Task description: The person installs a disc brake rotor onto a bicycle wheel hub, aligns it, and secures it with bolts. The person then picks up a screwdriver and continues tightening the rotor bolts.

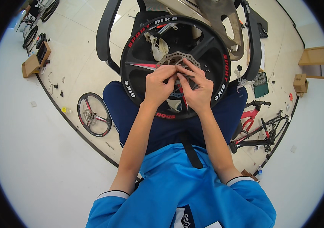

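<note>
Two hands are held together over the hub of a black bicycle wheel (139, 81) that is rested on the lap.

The left hand (158, 85) is curled, its fingertips pinched at the lower edge of the grey perforated brake disc (173, 59) at the wheel's centre; what small part, if any, is gripped between them cannot be told. The right hand (198, 89) is likewise bent, with its fingers laid across the disc and touching those of the left hand. The wheel is seen with thick black spokes, red and white rim markings, and is propped over dark blue trousers (120, 110). A second, smaller wheel (93, 114) is lying on the pale tiled floor (78, 53) to the person's left, and a red and black bicycle frame (259, 127) is lying well apart on the right.
</note>
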Available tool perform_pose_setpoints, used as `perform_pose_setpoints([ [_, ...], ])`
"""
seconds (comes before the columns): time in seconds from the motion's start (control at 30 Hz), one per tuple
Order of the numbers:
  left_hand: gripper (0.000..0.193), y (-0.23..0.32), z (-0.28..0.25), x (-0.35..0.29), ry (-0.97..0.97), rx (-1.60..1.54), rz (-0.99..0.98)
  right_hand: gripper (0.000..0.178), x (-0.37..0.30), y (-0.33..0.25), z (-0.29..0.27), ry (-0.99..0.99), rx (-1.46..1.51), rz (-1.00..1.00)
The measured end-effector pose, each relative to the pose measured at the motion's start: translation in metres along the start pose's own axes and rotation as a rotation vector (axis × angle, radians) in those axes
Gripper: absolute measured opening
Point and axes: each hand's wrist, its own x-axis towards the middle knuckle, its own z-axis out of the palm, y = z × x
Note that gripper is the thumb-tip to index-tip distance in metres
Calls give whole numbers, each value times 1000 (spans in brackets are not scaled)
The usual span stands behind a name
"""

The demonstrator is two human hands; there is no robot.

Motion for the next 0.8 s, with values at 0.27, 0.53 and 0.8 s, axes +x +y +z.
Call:
perform_pose_setpoints([
  [0.27, 21, -1, 1, 4, 39, 125, 25, 21, 3, 1, 5, 46, 130, 81],
  [0.53, 21, -1, -5, 4, 1, 440, 185, 22, 2, 2, 3, 11, 169, 138],
  [0.8, 16, -13, 8, -6, 79, 414, 158, 23, 11, -7, -18, 214, 472, 318],
])
